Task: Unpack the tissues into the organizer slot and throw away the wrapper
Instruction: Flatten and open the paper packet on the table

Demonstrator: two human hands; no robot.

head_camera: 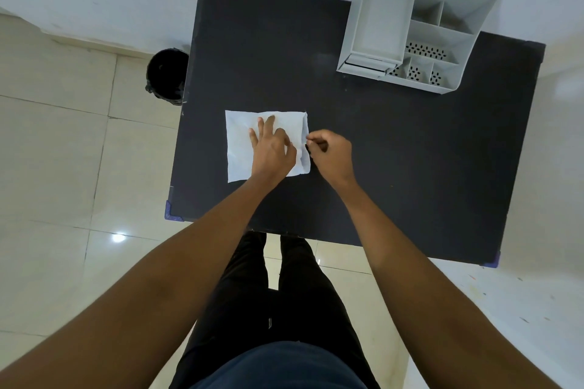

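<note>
A flat white pack of tissues [241,145] in a clear wrapper lies on the black table [395,151], towards its left side. My left hand [271,148] lies flat on the pack with its fingers spread, pressing it down. My right hand [328,153] is at the pack's right edge, its fingertips pinched on the wrapper's edge there. The grey organizer [410,28] stands at the table's far right; its long left slot is empty.
A black waste bin [167,74] stands on the tiled floor just left of the table's far left part. A white wall runs behind the table. My legs are at the table's near edge.
</note>
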